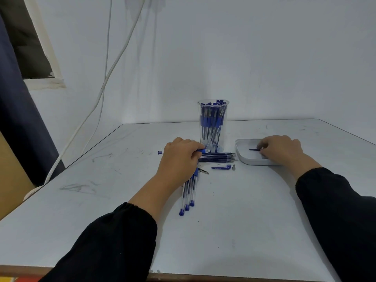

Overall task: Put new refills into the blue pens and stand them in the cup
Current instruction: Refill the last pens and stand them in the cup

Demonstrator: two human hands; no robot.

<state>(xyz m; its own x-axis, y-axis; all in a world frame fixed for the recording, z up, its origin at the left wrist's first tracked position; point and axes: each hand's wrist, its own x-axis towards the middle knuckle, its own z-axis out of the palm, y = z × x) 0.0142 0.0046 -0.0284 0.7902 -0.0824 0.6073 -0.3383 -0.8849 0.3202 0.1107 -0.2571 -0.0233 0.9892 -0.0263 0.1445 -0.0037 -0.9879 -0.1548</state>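
Curling over a blue pen [204, 151], left hand [179, 157]; right hand [281, 148] seemingly pinching a refill [254, 149].

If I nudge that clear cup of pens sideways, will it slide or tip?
Likely to tip: the clear cup is tall and narrow, with pens filling it to the rim. It may slide at first on the smooth table. Push low near its base; the refills beside it would probably roll.

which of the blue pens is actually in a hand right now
The pen lying crosswise in front of the cup, held by the left hand. The three pens near the forearm lie untouched on the table; the rest stand in the cup.
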